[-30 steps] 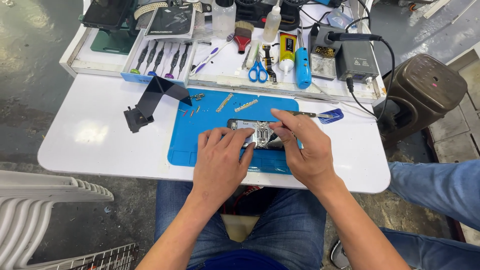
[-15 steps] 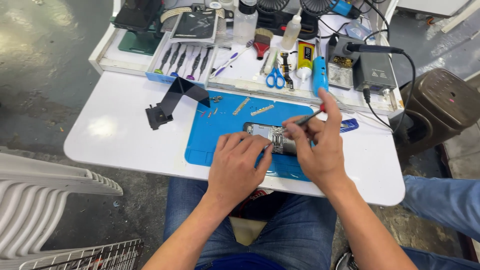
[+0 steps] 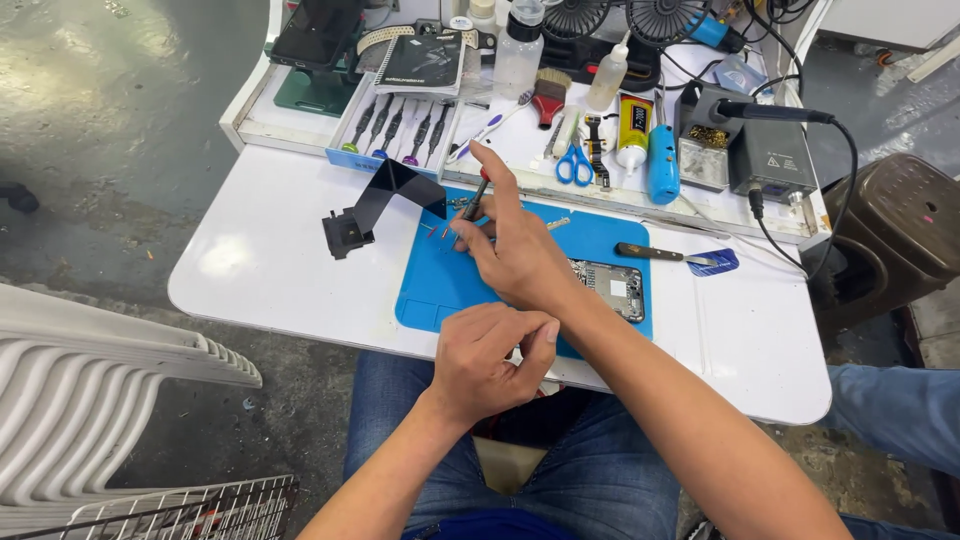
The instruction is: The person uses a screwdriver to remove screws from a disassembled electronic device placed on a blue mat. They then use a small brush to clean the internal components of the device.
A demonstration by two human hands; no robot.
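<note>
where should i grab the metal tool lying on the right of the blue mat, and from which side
Grip the dark handle of the metal tool, its left half, coming straight down from above. It lies flat and crosswise on the blue mat, its thin blade end pointing right onto a blue pick. The handle is thicker and has free space around it.

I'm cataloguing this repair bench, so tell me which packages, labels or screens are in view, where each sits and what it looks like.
Dark booklet-like package: back tray, left of centre; flat, black with pale print.
Yellow glue tube: back tray, right of the blue scissors; yellow label, black cap.
Grey power unit: back right; boxy, small warning label on top.
Dark phone screen: back left on a green stand; black, unlit.
</note>
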